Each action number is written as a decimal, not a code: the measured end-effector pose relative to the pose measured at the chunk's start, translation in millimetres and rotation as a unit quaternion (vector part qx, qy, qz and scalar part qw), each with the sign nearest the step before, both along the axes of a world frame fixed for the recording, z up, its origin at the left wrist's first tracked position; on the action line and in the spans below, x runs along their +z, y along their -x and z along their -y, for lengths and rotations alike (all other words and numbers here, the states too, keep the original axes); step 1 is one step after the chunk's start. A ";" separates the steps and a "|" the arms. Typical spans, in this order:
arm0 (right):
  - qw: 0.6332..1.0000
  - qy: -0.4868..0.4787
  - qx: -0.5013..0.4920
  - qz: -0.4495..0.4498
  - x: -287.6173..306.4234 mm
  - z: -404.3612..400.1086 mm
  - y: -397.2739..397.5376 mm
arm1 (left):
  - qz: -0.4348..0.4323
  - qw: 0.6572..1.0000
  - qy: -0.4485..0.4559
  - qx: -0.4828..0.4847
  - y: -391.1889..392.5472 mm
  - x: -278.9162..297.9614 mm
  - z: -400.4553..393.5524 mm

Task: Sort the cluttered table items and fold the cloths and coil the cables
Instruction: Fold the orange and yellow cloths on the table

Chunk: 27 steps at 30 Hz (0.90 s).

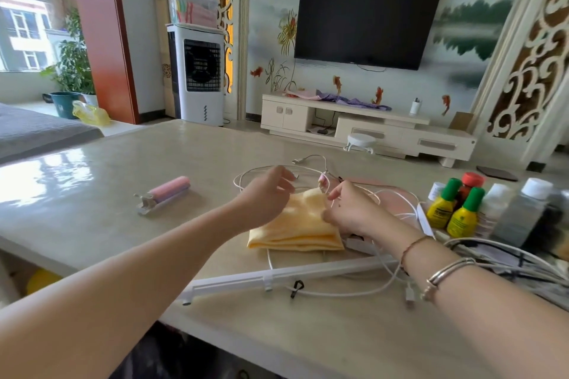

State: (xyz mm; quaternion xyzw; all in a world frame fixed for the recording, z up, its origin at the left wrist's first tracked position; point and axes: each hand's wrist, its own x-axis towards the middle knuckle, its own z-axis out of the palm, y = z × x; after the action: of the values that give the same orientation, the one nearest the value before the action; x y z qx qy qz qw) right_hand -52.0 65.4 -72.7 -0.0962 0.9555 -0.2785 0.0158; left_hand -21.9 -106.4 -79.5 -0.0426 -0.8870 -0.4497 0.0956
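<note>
A folded yellow cloth (297, 226) lies in the middle of the beige table (101, 194). White cables (354, 291) loop around and behind it, one plug end lying at the far side (297, 160). My left hand (268, 194) hovers above the cloth's left part with relaxed, loosely spread fingers and holds nothing. My right hand (346, 209) sits at the cloth's right edge and pinches a thin white cable between thumb and fingers. A pink cloth (397, 198) peeks out behind the right hand.
A pink and lilac clip-like tool (164, 194) lies at the left. Bottles (462, 212) with green, red and white caps stand at the right, next to a grey cable tangle (505, 258). A long white rail (277, 278) lies near the front edge.
</note>
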 end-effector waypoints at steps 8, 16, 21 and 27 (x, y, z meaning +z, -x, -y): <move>0.993 -0.119 -0.004 -0.024 -0.3 -9.8 -14.7 | 0.000 0.934 0.335 -0.128 -3.1 -29.3 -4.9; 0.999 0.024 -0.018 0.021 -6.6 -6.5 -8.6 | 0.031 0.929 0.352 -0.110 -2.6 -34.5 -11.1; 0.996 0.080 -0.042 0.013 6.2 -9.8 -7.4 | 0.029 0.939 0.320 -0.125 -13.3 -18.4 -18.5; 0.997 0.069 -0.021 -0.005 7.3 -17.5 -15.5 | 0.060 0.912 0.384 -0.129 -11.6 -23.0 -31.2</move>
State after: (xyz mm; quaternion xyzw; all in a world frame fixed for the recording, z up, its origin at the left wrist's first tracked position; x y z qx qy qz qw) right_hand -36.5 82.9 -65.5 -0.0789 0.9357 -0.3439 -0.0018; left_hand -10.2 -75.2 -102.5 -0.1629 -0.9822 -0.0846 -0.0400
